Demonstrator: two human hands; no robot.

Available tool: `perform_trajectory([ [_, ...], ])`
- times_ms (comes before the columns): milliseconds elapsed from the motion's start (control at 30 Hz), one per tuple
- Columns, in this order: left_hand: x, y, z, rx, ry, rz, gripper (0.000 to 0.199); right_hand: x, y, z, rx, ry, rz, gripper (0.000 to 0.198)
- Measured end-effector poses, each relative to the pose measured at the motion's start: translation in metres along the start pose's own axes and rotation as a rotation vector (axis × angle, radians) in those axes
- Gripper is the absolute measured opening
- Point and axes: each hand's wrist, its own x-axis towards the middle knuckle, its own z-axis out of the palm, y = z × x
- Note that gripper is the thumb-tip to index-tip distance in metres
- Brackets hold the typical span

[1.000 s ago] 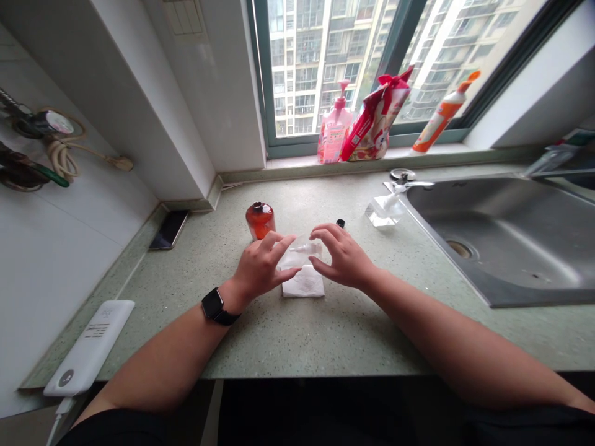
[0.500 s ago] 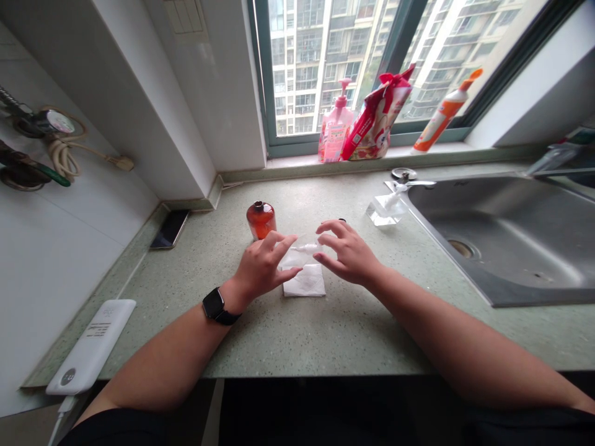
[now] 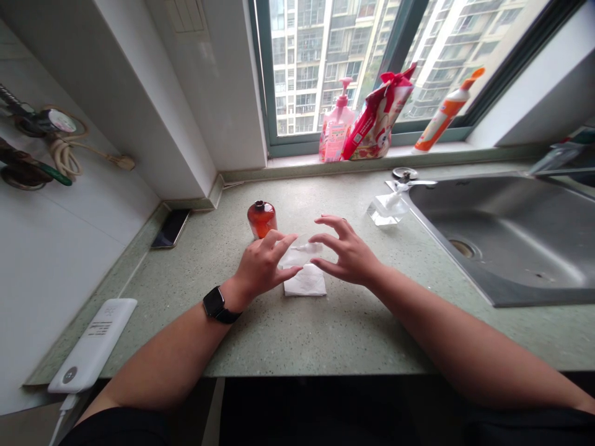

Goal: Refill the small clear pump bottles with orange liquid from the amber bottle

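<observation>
Between my hands is a clear, see-through piece (image 3: 304, 249), its outline faint and its kind hard to make out. My left hand (image 3: 264, 263), with a black watch on the wrist, has thumb and index finger on either side of its left edge, seemingly gripping it. At its right edge my right hand (image 3: 348, 251) is curved, thumb and fingers apart; I cannot tell whether the fingertips touch it. A folded white tissue (image 3: 304, 285) lies on the counter just below the piece. Behind my left hand stands an amber bottle (image 3: 261, 218) with a bare neck.
A clear square dispenser (image 3: 387, 209) with a white pump stands beside the steel sink (image 3: 493, 248). A phone (image 3: 171, 229) and a white power bank (image 3: 93, 345) lie at the left. Pink pump bottle (image 3: 335, 133), red bag (image 3: 379, 121) and orange-white bottle (image 3: 444, 118) line the windowsill.
My right hand has shifted slightly left, bringing its fingertips nearer the clear piece, and now covers the small dark thing behind it. My left hand has kept its place.
</observation>
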Motion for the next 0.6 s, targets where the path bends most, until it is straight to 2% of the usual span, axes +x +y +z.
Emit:
perform_trajectory([
  [100,-0.0002,-0.0002,0.0000,-0.008,-0.011,0.000,0.065,0.0004,0.0013,-0.0019,-0.015,0.035,0.056,0.029],
  [200,-0.0002,-0.0007,-0.0004,-0.011,-0.014,-0.008,0.065,0.0009,0.0000,-0.0028,0.015,0.043,0.011,0.041],
  [300,0.0001,-0.0008,-0.0007,-0.008,-0.012,-0.002,0.065,0.0013,-0.0011,-0.0025,0.002,-0.010,-0.035,0.036],
  [400,0.0002,-0.0008,-0.0007,-0.006,-0.013,0.000,0.065,0.0009,0.0008,-0.0025,-0.044,-0.029,0.031,0.029],
  [467,0.0002,-0.0008,-0.0007,-0.005,-0.018,-0.007,0.066,0.0004,0.0019,-0.0030,-0.032,-0.021,0.058,0.034],
  [600,0.0003,-0.0005,-0.0009,-0.007,-0.017,-0.014,0.066,0.0006,0.0002,-0.0035,0.035,-0.045,-0.053,0.048],
])
